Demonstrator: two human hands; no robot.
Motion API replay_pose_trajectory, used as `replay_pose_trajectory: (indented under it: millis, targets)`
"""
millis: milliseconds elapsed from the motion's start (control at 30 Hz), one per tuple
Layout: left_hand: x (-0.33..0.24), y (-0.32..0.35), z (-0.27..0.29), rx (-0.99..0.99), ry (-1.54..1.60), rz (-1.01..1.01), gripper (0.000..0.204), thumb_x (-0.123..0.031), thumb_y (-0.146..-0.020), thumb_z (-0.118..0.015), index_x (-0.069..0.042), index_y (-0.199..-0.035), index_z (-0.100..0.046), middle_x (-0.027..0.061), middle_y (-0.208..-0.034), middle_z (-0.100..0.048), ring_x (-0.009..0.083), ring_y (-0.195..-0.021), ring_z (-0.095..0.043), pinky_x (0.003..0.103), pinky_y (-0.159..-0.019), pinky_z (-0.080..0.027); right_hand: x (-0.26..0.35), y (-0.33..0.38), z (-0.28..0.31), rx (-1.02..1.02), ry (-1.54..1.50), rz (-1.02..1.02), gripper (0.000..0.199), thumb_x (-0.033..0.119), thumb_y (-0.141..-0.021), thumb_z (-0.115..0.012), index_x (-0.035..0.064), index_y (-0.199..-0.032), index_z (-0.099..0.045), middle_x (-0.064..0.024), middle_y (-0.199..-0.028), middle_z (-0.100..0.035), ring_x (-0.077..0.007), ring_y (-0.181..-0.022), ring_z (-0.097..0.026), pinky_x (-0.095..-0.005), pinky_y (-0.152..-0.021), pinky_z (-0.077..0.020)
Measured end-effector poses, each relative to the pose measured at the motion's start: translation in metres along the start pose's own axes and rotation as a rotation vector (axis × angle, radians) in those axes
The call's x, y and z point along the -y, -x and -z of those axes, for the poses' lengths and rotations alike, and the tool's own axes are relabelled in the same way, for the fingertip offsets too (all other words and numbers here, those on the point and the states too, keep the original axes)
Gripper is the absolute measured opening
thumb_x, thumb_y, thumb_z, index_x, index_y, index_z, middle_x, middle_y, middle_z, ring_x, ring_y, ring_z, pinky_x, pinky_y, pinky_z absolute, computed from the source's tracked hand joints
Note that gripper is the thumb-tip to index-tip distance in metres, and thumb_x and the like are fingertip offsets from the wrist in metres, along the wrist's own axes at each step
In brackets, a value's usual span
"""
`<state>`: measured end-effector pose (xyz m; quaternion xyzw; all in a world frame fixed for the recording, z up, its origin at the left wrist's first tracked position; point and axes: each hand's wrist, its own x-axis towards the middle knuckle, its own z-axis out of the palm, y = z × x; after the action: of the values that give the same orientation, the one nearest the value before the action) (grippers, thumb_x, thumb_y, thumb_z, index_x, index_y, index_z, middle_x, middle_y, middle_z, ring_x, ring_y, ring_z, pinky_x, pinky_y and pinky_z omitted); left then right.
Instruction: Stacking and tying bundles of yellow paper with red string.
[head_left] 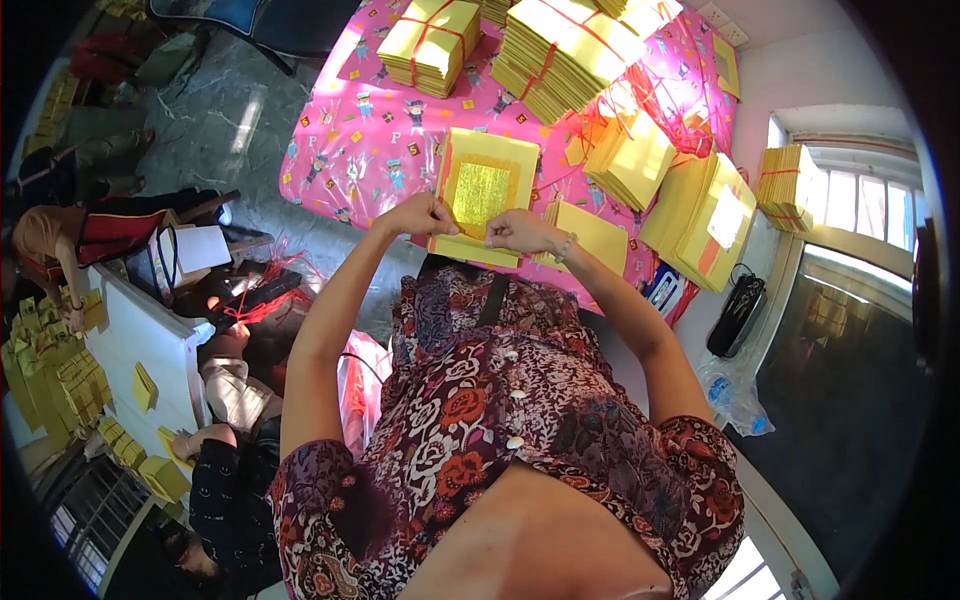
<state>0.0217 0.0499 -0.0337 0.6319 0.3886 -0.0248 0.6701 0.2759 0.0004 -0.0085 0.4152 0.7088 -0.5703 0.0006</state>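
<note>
A yellow paper sheet with a shiny gold foil square (484, 190) lies in front of me, on more yellow paper (520, 152), at the near edge of a pink-covered table. My left hand (424, 214) is closed in a pinch at the sheet's near left corner. At the near right corner, my right hand (522, 230) also pinches the sheet's edge, a beaded bracelet on its wrist. The near edge looks slightly raised or curled between the two hands. A flat yellow paper stack (590, 238) lies just right of my right hand.
Bundles of yellow paper tied with red string (430, 45) stand at the back of the pink table cover (350, 150). More stacks (690, 220) line the right side beside loose red strings (690, 125). A black pouch (736, 315) lies farther right. People work at a white table (130, 330) on the left.
</note>
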Motion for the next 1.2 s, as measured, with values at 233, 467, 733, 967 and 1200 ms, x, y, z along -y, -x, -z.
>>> replay_pose_trajectory:
  millis: [233,467,733,967,1200]
  targets:
    - [-0.037,0.028,-0.020,-0.190,0.063,-0.118,0.017,-0.014,-0.078,-0.071,-0.003,-0.089,-0.065,0.0024,-0.076,-0.061,0.0101,-0.063,-0.057,0.028,-0.057,-0.047,0.010,0.008,0.013,-0.104,0.138,-0.010,0.023,0.027,-0.088,-0.056,0.0056,-0.090,-0.063,-0.0131,-0.080,-0.064,-0.0270,-0.075,-0.062,-0.0368,-0.069,-0.0479]
    - [-0.063,0.030,-0.062,-0.863,-0.585,-0.721,0.045,-0.016,-0.074,-0.069,-0.007,-0.116,-0.056,0.0152,-0.114,-0.053,0.0327,-0.108,-0.050,0.041,-0.088,-0.043,0.013,-0.017,0.068,-0.360,0.141,0.111,0.021,0.023,-0.088,-0.053,0.0021,-0.088,-0.059,-0.0176,-0.083,-0.062,-0.0320,-0.078,-0.061,-0.0403,-0.072,-0.0478]
    - [-0.068,-0.015,-0.057,-0.556,-0.911,-0.420,0.079,-0.038,-0.080,-0.062,-0.014,-0.146,-0.024,0.0185,-0.149,-0.022,0.0388,-0.137,-0.020,0.052,-0.110,-0.019,-0.012,-0.051,0.098,-0.604,0.247,0.048,0.021,0.021,-0.088,-0.051,0.0011,-0.087,-0.058,-0.0173,-0.086,-0.060,-0.0339,-0.083,-0.060,-0.0414,-0.074,-0.0478]
    - [-0.063,-0.024,-0.055,-0.556,-0.912,-0.428,0.081,-0.038,-0.075,-0.064,-0.015,-0.144,-0.028,0.0167,-0.150,-0.022,0.0376,-0.138,-0.020,0.050,-0.111,-0.019,-0.010,-0.053,0.087,-0.763,0.581,0.030,0.017,0.015,-0.084,-0.058,0.0035,-0.097,-0.060,-0.0142,-0.102,-0.058,-0.0327,-0.091,-0.058,-0.0396,-0.079,-0.0493]
    - [-0.066,-0.023,-0.058,-0.547,-0.904,-0.426,0.081,-0.039,-0.076,-0.063,-0.014,-0.144,-0.029,0.0175,-0.149,-0.023,0.0383,-0.137,-0.020,0.051,-0.111,-0.019,-0.015,-0.059,0.079,-0.687,0.642,0.085,0.021,0.012,-0.080,-0.060,0.0062,-0.100,-0.062,-0.0124,-0.097,-0.059,-0.0297,-0.095,-0.059,-0.0385,-0.080,-0.0508]
